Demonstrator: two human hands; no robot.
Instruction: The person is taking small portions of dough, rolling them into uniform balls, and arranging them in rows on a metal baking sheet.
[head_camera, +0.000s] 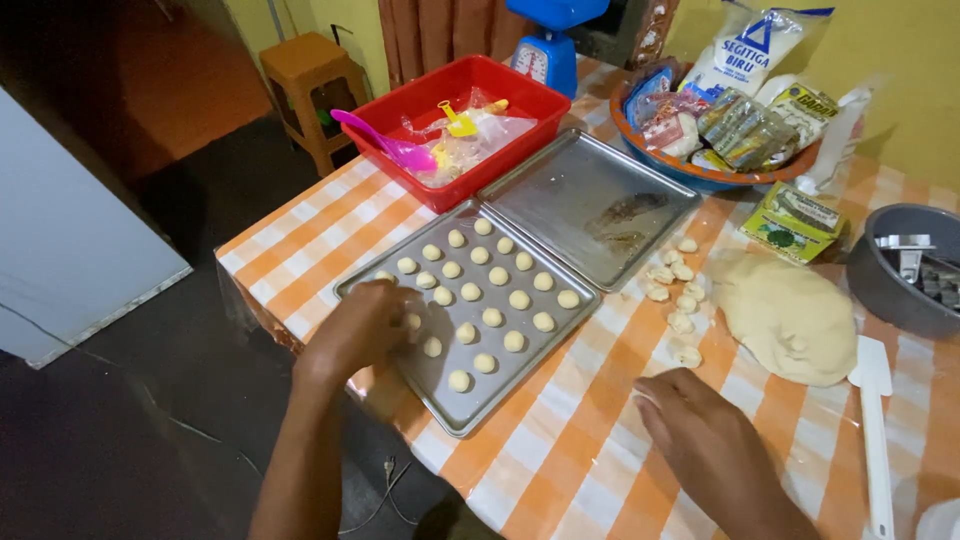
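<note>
On the near metal baking tray (500, 392) at the middle of the frame, rows of small round pale dough balls (482, 288) lie, and the left hand (365, 330) rests palm-down over the tray's lower left corner, fingers curled over a ball there, though whether it grips one I cannot tell. At lower right, the right hand (700, 425) lies on the orange-and-white checked tabletop (580, 450), fingers loosely bent, holding nothing visible, just below a cluster of loose dough pieces (678, 290) beside a large flattened mound of pale dough (790, 315).
</note>
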